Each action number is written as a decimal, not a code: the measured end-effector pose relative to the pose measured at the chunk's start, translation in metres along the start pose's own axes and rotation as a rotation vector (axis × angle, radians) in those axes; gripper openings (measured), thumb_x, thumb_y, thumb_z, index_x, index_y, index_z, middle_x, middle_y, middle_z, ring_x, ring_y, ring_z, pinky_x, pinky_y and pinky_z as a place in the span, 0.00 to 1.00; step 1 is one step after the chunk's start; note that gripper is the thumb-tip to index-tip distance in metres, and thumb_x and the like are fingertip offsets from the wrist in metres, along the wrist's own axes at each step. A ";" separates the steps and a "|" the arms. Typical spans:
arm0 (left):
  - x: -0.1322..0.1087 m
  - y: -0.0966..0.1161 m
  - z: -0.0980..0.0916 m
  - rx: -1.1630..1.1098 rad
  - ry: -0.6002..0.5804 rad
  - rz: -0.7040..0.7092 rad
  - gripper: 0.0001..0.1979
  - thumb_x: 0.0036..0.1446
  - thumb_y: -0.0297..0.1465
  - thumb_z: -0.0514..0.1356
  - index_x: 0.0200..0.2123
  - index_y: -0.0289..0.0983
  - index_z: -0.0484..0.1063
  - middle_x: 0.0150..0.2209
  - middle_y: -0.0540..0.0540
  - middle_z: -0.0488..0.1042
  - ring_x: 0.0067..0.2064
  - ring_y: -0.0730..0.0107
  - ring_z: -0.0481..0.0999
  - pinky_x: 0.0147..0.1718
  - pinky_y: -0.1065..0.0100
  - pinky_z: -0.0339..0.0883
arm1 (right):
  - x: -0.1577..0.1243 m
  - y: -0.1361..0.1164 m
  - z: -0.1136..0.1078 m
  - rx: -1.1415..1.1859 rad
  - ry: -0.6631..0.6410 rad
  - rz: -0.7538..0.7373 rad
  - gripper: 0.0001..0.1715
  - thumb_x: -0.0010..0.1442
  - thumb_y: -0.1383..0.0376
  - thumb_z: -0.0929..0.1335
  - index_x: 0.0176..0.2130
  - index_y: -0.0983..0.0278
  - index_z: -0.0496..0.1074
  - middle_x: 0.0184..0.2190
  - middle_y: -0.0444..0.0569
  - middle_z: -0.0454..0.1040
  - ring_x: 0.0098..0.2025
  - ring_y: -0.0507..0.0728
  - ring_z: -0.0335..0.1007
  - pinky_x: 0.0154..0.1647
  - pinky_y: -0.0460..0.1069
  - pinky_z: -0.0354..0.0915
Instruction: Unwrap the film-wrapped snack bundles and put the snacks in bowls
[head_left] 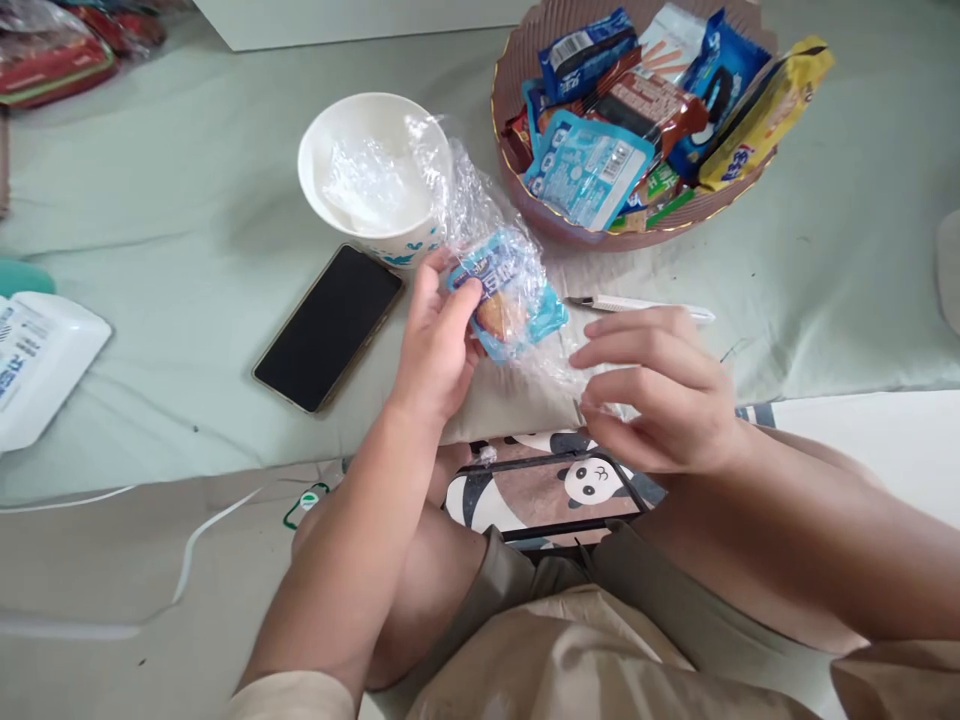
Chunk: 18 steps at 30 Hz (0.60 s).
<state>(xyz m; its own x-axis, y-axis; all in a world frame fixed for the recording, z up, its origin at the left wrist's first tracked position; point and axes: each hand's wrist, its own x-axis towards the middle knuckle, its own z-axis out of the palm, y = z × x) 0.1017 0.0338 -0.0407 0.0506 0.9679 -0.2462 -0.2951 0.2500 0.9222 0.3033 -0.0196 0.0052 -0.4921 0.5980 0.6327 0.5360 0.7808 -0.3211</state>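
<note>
My left hand (436,345) grips a small blue snack packet (496,312), its thumb lying across the front. Clear plastic film (487,200) wraps loosely around the packet and trails up to the rim of a white paper tub (315,180). Toward the right, the film's other end runs to my right hand (664,390), where thumb and fingertips close on its edge. Crumpled clear film (367,190) lies inside the tub. Just beyond my right fingers is a white-handled utility knife (652,306), resting on the cloth with its dark tip pointing left.
A pink ribbed bowl (600,235) full of packaged snacks stands at the back right. Left of my left hand lies a black phone (330,328). A white wipes pack (45,370) sits at the far left. Below the cloth's front edge is a panda-patterned surface (517,490).
</note>
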 end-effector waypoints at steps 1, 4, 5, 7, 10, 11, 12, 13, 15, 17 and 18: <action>0.001 0.001 -0.001 0.003 0.027 0.015 0.19 0.61 0.40 0.64 0.52 0.47 0.64 0.44 0.49 0.75 0.40 0.65 0.80 0.39 0.65 0.74 | 0.001 0.001 0.000 0.037 -0.015 -0.042 0.10 0.59 0.72 0.68 0.38 0.58 0.66 0.37 0.45 0.80 0.46 0.59 0.80 0.41 0.56 0.69; 0.000 -0.001 -0.003 0.032 0.020 0.046 0.21 0.60 0.43 0.64 0.53 0.47 0.63 0.44 0.48 0.75 0.44 0.61 0.81 0.42 0.61 0.76 | 0.001 0.003 0.000 0.110 -0.077 -0.062 0.08 0.59 0.71 0.67 0.36 0.59 0.65 0.30 0.42 0.79 0.39 0.56 0.81 0.38 0.54 0.67; -0.001 -0.003 -0.004 0.050 -0.006 0.059 0.22 0.61 0.44 0.64 0.54 0.48 0.63 0.44 0.48 0.75 0.45 0.59 0.82 0.44 0.59 0.76 | 0.001 0.003 0.000 0.131 -0.094 -0.044 0.07 0.59 0.70 0.67 0.35 0.59 0.64 0.27 0.41 0.77 0.34 0.55 0.79 0.37 0.54 0.66; -0.003 -0.006 -0.006 0.095 -0.064 0.111 0.25 0.61 0.47 0.65 0.57 0.49 0.62 0.46 0.46 0.76 0.49 0.55 0.82 0.48 0.55 0.76 | 0.000 0.003 0.000 0.165 -0.123 0.034 0.05 0.61 0.68 0.66 0.35 0.59 0.64 0.21 0.38 0.71 0.24 0.52 0.71 0.33 0.53 0.65; -0.006 -0.009 -0.008 0.190 -0.150 0.195 0.31 0.61 0.51 0.65 0.61 0.50 0.60 0.51 0.43 0.76 0.54 0.52 0.81 0.53 0.51 0.75 | -0.002 0.001 0.001 0.179 -0.084 0.263 0.05 0.65 0.63 0.67 0.38 0.58 0.64 0.18 0.37 0.65 0.20 0.50 0.62 0.26 0.49 0.61; -0.007 -0.009 -0.008 0.221 -0.177 0.212 0.32 0.60 0.52 0.66 0.62 0.50 0.59 0.52 0.43 0.76 0.54 0.52 0.81 0.53 0.51 0.76 | -0.003 0.001 0.002 0.178 -0.056 0.353 0.07 0.65 0.61 0.69 0.40 0.58 0.65 0.20 0.38 0.67 0.21 0.50 0.63 0.24 0.49 0.60; -0.007 -0.009 -0.009 0.247 -0.206 0.225 0.34 0.59 0.52 0.67 0.62 0.50 0.59 0.53 0.42 0.76 0.54 0.52 0.81 0.53 0.51 0.76 | -0.004 0.000 0.004 0.182 -0.032 0.437 0.11 0.64 0.59 0.71 0.42 0.58 0.66 0.23 0.40 0.69 0.22 0.51 0.65 0.24 0.49 0.60; -0.008 -0.010 -0.008 0.267 -0.233 0.239 0.35 0.58 0.53 0.68 0.62 0.50 0.59 0.53 0.42 0.75 0.54 0.52 0.81 0.53 0.51 0.76 | -0.004 0.000 0.006 0.191 -0.020 0.509 0.15 0.63 0.56 0.72 0.45 0.58 0.66 0.26 0.41 0.71 0.24 0.52 0.66 0.24 0.49 0.61; -0.009 -0.010 -0.008 0.293 -0.276 0.257 0.37 0.56 0.53 0.70 0.62 0.50 0.59 0.52 0.42 0.75 0.54 0.52 0.81 0.53 0.52 0.77 | -0.004 0.000 0.009 0.205 -0.028 0.605 0.21 0.60 0.56 0.74 0.49 0.57 0.68 0.28 0.42 0.72 0.24 0.52 0.66 0.24 0.49 0.62; -0.009 -0.012 -0.006 0.292 -0.296 0.254 0.38 0.55 0.52 0.71 0.62 0.50 0.60 0.52 0.43 0.75 0.53 0.53 0.82 0.51 0.54 0.78 | -0.003 0.000 0.011 0.186 -0.029 0.623 0.14 0.61 0.62 0.73 0.47 0.57 0.71 0.25 0.40 0.72 0.22 0.51 0.65 0.24 0.49 0.62; -0.009 -0.012 -0.006 0.275 -0.292 0.246 0.37 0.54 0.52 0.72 0.61 0.51 0.60 0.52 0.43 0.75 0.52 0.54 0.82 0.51 0.54 0.79 | -0.001 0.000 0.010 0.164 -0.017 0.613 0.09 0.62 0.66 0.72 0.44 0.57 0.72 0.23 0.39 0.71 0.22 0.50 0.64 0.25 0.48 0.61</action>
<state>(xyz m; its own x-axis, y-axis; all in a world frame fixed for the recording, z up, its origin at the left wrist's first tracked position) 0.0993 0.0215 -0.0514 0.2890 0.9561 0.0479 -0.0699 -0.0288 0.9971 0.2968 -0.0186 -0.0030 -0.1410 0.9470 0.2887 0.6122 0.3126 -0.7263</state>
